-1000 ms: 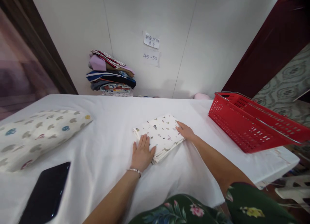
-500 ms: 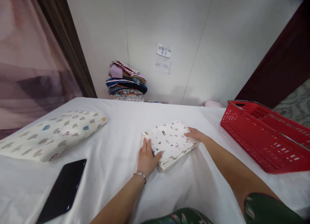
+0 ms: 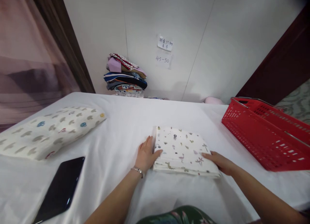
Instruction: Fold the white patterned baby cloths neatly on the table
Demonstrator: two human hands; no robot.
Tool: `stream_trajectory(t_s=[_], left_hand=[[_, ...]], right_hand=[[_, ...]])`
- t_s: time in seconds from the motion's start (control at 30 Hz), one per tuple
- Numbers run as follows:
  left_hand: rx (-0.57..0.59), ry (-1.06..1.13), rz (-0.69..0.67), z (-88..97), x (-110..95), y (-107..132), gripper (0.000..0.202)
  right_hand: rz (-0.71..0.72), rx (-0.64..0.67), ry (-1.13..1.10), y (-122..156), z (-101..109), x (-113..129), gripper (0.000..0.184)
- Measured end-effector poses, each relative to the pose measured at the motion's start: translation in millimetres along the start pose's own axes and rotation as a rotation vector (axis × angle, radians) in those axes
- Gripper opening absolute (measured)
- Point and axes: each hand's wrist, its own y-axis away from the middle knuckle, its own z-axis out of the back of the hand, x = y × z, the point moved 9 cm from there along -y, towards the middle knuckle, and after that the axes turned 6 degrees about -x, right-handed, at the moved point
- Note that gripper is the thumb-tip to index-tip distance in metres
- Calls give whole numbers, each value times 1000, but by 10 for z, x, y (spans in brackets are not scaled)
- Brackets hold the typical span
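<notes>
A folded white cloth (image 3: 182,149) with a small print of plants and animals lies flat on the white-covered table, its layers showing along the near edge. At its left side, my left hand (image 3: 145,155) rests with fingers stretched along the edge and the thumb on the print. My right hand (image 3: 221,161) pinches the right edge, thumb on top; the other fingers are partly hidden beyond and below the cloth. A bracelet (image 3: 138,171) circles my left wrist.
A cream cloth (image 3: 60,128) with grey cloud shapes lies to the left, and a black phone (image 3: 60,188) nearer me. At the right stands a red basket (image 3: 263,138). Behind the table, a stack of folded fabrics (image 3: 126,77) stands against the wall, near paper notes (image 3: 165,43).
The folded cloth has turned so its near edge runs more nearly side to side. My right hand has moved right and nearer me with its edge; my left hand stays at the left side.
</notes>
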Motion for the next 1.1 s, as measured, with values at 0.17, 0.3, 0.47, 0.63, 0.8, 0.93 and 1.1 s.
stream_trajectory(t_s=[0.17,0.3,0.47,0.63,0.8,0.93,1.1], left_hand=[[55,140,179,150,123,-53,60],[-59,229,182,469,-130,78,49],[191,617,293,264,-566,675,32],[608,1114,897,-374,-624,1433,49],[551,1383,1032,-519,-631,1414,46],[477,1469,1027,-548,-671,1330,45],[325,1364,896,-427,-655,1127,45]], right_hand=[[153,-319,528,179,473,22,44],[528,-505,609,15,529,648,36],[664,-352,691,-448,46,1158,46],[492,-152,826,-864,-198,1220,68],[442,-145,893,-949,-149,1241,56],[366,-117,909,-953,-72,1143,49],[277,-57,884,-913,-22,1043,49]])
